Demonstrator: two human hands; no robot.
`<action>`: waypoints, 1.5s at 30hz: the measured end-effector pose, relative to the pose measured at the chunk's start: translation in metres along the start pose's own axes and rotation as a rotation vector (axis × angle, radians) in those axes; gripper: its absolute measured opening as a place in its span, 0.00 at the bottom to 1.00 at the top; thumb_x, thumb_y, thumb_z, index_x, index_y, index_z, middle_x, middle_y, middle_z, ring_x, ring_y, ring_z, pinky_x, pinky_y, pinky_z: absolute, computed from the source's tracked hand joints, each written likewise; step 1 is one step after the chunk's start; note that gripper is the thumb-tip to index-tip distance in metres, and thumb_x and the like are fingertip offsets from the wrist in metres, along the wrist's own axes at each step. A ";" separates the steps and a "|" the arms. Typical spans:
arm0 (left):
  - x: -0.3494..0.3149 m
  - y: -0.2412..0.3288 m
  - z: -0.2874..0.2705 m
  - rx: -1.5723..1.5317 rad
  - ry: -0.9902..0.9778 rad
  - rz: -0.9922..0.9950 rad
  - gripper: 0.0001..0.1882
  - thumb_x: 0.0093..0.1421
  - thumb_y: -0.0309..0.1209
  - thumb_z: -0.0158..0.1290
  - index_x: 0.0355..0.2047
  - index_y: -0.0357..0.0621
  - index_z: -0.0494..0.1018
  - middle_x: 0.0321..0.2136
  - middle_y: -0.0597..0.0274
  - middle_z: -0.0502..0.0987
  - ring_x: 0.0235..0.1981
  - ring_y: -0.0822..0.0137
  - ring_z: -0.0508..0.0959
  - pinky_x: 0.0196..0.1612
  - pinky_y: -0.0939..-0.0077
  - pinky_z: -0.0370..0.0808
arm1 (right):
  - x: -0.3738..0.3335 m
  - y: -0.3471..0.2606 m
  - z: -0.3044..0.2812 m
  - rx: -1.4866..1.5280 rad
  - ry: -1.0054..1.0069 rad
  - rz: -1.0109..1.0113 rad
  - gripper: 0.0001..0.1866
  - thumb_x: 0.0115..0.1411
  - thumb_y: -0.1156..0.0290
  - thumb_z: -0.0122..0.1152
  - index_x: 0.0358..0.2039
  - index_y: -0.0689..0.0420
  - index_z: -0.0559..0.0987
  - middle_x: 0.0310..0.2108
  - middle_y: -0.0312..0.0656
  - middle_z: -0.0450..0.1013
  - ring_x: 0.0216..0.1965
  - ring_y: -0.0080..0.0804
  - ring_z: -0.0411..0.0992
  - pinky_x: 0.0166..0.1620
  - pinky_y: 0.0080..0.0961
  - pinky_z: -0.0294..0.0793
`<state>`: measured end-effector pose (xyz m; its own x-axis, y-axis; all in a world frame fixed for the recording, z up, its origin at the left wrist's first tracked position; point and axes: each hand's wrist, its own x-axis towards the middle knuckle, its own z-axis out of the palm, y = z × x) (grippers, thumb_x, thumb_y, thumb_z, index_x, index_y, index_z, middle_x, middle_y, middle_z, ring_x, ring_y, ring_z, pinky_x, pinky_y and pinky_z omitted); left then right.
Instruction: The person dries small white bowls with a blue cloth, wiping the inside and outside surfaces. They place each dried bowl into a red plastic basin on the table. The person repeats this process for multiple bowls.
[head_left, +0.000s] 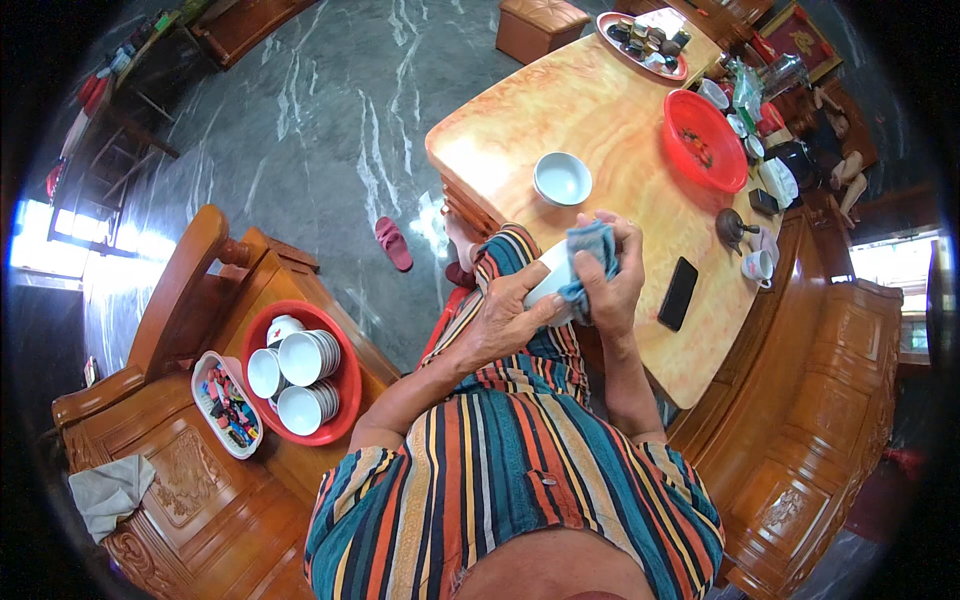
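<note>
Over my lap, beside the table's near edge, my left hand (pixel 508 312) grips a white bowl (pixel 547 287) by its side. My right hand (pixel 618 285) is closed round a blue cloth (pixel 592 258), pressing it over the bowl's rim on the right. The cloth covers part of that rim. Another white bowl (pixel 562 179) stands upright on the table just beyond my hands. To my left, a red basin (pixel 350 385) on the wooden bench holds several stacked white bowls (pixel 303 358).
A marbled table (pixel 500 130) carries a red plastic basin (pixel 680 150), a black phone (pixel 678 294), a white cup (pixel 757 266) and a tray of tea things (pixel 650 47). Beside the bowls sits a white basket (pixel 210 405) of small items. A pink slipper (pixel 393 243) lies on the floor. Another person's hand (pixel 850 170) shows far right.
</note>
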<state>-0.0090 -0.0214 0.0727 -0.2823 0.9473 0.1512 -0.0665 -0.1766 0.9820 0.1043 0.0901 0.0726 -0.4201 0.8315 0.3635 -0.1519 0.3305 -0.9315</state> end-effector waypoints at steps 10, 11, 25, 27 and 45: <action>0.001 -0.004 -0.004 -0.257 0.084 -0.085 0.11 0.59 0.29 0.54 0.39 0.35 0.72 0.30 0.71 0.72 0.31 0.81 0.69 0.32 0.84 0.68 | -0.010 -0.016 -0.002 -0.662 -0.184 -0.359 0.24 0.66 0.53 0.44 0.55 0.55 0.71 0.57 0.50 0.59 0.59 0.45 0.56 0.62 0.40 0.52; 0.000 -0.005 -0.007 -0.200 0.059 -0.060 0.14 0.59 0.29 0.54 0.43 0.34 0.72 0.31 0.69 0.74 0.31 0.81 0.70 0.33 0.83 0.70 | -0.013 -0.012 0.001 -0.425 -0.215 -0.172 0.25 0.66 0.54 0.43 0.58 0.56 0.68 0.58 0.50 0.58 0.59 0.44 0.56 0.61 0.38 0.52; 0.001 -0.012 0.000 0.107 0.005 0.173 0.09 0.54 0.22 0.52 0.37 0.37 0.71 0.26 0.59 0.73 0.28 0.69 0.74 0.33 0.76 0.71 | -0.029 -0.025 0.010 -0.503 -0.282 -0.524 0.21 0.61 0.61 0.54 0.50 0.61 0.72 0.54 0.54 0.64 0.56 0.51 0.61 0.60 0.42 0.58; 0.000 -0.012 -0.002 0.086 0.014 0.160 0.10 0.50 0.23 0.54 0.34 0.38 0.71 0.26 0.52 0.75 0.29 0.60 0.78 0.32 0.72 0.72 | -0.030 -0.028 0.021 -0.450 -0.116 -0.463 0.25 0.60 0.57 0.55 0.52 0.62 0.70 0.55 0.56 0.62 0.57 0.52 0.60 0.60 0.42 0.57; 0.002 0.011 -0.009 0.121 -0.130 0.220 0.12 0.58 0.35 0.55 0.30 0.35 0.72 0.18 0.62 0.68 0.20 0.73 0.69 0.22 0.76 0.65 | -0.020 0.046 -0.008 1.196 -0.232 0.702 0.30 0.61 0.53 0.50 0.55 0.64 0.64 0.50 0.57 0.69 0.50 0.50 0.70 0.53 0.45 0.71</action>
<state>-0.0186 -0.0241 0.0827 -0.1514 0.9175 0.3677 0.0994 -0.3560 0.9292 0.1129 0.0925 0.0231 -0.8433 0.5320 -0.0764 -0.4612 -0.7893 -0.4053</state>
